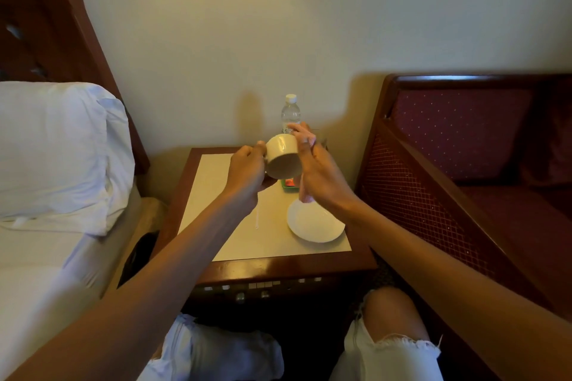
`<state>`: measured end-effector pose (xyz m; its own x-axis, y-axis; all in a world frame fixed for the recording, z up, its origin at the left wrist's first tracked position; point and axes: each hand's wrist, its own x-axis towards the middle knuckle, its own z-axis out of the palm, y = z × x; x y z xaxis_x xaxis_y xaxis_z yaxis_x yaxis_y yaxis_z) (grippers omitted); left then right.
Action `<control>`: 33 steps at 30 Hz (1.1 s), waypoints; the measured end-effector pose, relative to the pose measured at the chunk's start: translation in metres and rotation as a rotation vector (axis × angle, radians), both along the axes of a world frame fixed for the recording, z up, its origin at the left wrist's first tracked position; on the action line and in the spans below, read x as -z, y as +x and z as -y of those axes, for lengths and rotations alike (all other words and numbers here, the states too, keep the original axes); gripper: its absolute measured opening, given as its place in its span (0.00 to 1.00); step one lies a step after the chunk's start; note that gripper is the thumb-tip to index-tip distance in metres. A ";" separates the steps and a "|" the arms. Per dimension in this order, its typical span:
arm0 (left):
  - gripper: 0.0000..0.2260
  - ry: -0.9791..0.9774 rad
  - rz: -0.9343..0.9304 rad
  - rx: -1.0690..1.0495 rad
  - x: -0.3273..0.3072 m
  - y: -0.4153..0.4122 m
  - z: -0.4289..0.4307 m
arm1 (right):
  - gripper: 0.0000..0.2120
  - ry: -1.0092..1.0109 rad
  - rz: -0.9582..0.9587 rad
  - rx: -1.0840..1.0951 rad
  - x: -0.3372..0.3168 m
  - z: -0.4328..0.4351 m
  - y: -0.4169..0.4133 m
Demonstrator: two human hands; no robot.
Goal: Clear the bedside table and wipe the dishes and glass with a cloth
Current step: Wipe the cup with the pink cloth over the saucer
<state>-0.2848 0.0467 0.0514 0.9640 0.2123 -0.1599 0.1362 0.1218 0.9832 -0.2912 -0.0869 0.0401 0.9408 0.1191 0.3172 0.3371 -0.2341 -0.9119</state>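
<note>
**Above the table, cup tipped between both hands**

Over the table point(247, 244) I hold the cup point(282, 155) on its side, base toward me. My left hand point(247, 171) pinches its handle at 9 o'clock; my right hand point(318, 173) presses a pale cloth point(305, 192) against it at 3 o'clock. Below, at 5 o'clock, the saucer point(315, 224) lies on the table. Behind, at 12 o'clock, a water bottle point(291, 111) stands, label unreadable.

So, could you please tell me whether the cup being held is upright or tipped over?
Tipped. The cup lies on its side in the air: its base faces the camera and its mouth points towards the wall, held by the left hand.
</note>
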 end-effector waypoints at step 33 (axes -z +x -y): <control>0.11 0.091 0.081 0.131 -0.017 -0.003 -0.008 | 0.23 -0.422 0.349 0.101 0.005 0.001 -0.009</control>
